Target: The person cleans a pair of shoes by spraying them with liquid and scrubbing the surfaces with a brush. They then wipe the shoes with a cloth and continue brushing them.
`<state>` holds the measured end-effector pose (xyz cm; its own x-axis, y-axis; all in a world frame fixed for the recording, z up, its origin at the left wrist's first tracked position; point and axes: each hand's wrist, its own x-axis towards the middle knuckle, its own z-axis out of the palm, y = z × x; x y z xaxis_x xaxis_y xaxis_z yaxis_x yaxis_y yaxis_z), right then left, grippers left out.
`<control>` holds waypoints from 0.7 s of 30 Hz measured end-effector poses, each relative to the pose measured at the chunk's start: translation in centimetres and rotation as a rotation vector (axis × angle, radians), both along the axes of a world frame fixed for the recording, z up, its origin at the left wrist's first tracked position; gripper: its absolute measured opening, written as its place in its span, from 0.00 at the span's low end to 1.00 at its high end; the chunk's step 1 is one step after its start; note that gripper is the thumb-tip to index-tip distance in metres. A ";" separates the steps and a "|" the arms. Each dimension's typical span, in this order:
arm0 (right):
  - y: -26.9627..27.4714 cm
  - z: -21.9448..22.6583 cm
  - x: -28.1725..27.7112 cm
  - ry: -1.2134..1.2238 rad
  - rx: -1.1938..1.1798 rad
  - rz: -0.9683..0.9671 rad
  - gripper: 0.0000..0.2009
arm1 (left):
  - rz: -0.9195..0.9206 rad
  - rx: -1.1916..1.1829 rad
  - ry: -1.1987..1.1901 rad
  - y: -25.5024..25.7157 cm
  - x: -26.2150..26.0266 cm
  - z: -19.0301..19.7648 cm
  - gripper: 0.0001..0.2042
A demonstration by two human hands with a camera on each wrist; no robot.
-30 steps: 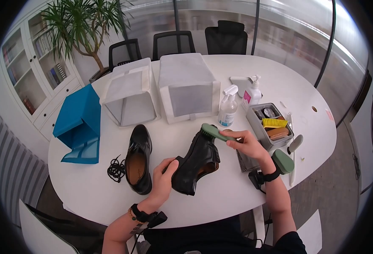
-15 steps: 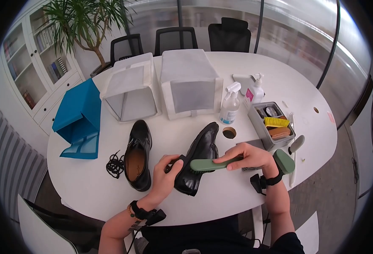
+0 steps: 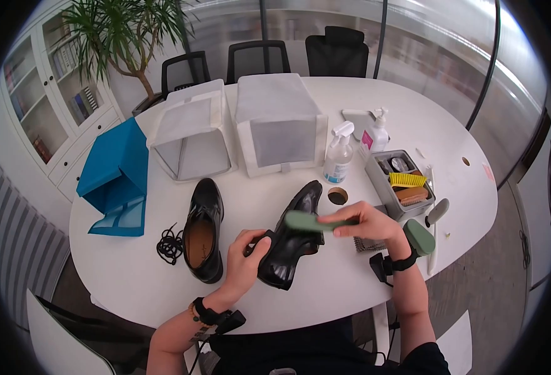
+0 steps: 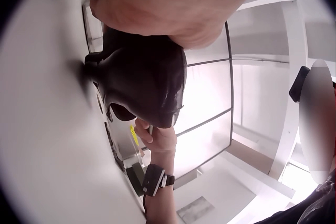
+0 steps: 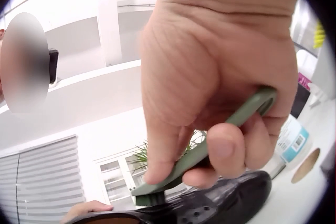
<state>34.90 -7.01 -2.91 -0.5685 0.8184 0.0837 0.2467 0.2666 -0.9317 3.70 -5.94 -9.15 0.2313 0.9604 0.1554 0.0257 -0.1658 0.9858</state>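
Note:
In the head view a black leather shoe (image 3: 280, 273) without laces is tilted over the table, its toe pointing away. My left hand (image 3: 243, 259) grips it at the heel end, on the left side. My right hand (image 3: 372, 224) holds a green brush (image 3: 307, 222) by its handle, and the blurred head overlaps the shoe's middle. The right wrist view shows dark bristles (image 5: 150, 199) close over the shoe's upper near the lace holes. To the left stands the matching shoe (image 3: 207, 199), upright, beside a coil of black laces (image 3: 170, 244).
At the right a grey bin (image 3: 393, 206) holds a yellow brush (image 3: 407, 180) and other brushes. A spray bottle (image 3: 337, 164) and a pump bottle (image 3: 376, 134) stand behind a table hole (image 3: 337, 196). Two pale fabric boxes (image 3: 280, 97) and a blue box (image 3: 114, 156) line the far left.
The brush has swept from the shoe's toe back toward the heel, then forward again to the middle. My left hand has rolled the shoe so its upper faces up more.

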 end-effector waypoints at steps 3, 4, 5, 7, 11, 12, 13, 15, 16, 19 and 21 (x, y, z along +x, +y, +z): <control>0.3 -0.4 0.3 -0.001 0.055 -0.126 0.21 | -0.002 -0.008 -0.011 0.0 0.0 -0.1 0.14; 0.2 -0.6 0.5 -0.001 0.058 -0.126 0.21 | -0.003 -0.005 -0.003 0.0 0.0 -0.1 0.14; 0.0 -0.5 0.4 -0.019 -0.009 -0.024 0.20 | -0.003 -0.003 -0.003 0.0 0.0 0.0 0.14; 0.0 -0.5 0.4 -0.073 -0.134 0.086 0.20 | -0.001 0.032 0.051 -0.1 0.0 0.1 0.14; -0.5 1.8 -0.2 -0.178 -0.235 -0.216 0.21 | -0.002 0.039 0.045 0.0 0.0 -0.1 0.14; -0.2 1.1 0.0 -0.179 -0.233 -0.216 0.21 | -0.003 0.024 0.035 0.0 -0.1 0.0 0.14; 0.3 0.0 0.4 -0.098 -0.083 -0.196 0.21 | -0.004 0.010 0.025 0.0 -0.1 0.0 0.14; 0.4 -0.4 0.6 -0.018 0.068 -0.175 0.21 | -0.007 0.013 0.025 0.1 -0.1 -0.2 0.14; 0.1 -0.1 0.6 -0.024 -0.028 -0.066 0.21 | -0.008 0.013 0.026 0.1 -0.1 -0.3 0.14; 0.4 -0.5 0.6 -0.024 -0.057 0.002 0.21 | -0.015 0.020 0.035 0.0 -0.1 0.0 0.14; 0.8 -0.8 0.7 -0.043 0.089 -0.133 0.21 | -0.013 0.004 0.021 0.0 -0.1 0.0 0.15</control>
<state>35.61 -6.20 -3.74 -0.4600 0.8773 0.1373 0.3241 0.3098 -0.8938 3.64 -5.91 -9.13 0.2469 0.9567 0.1542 0.0446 -0.1702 0.9844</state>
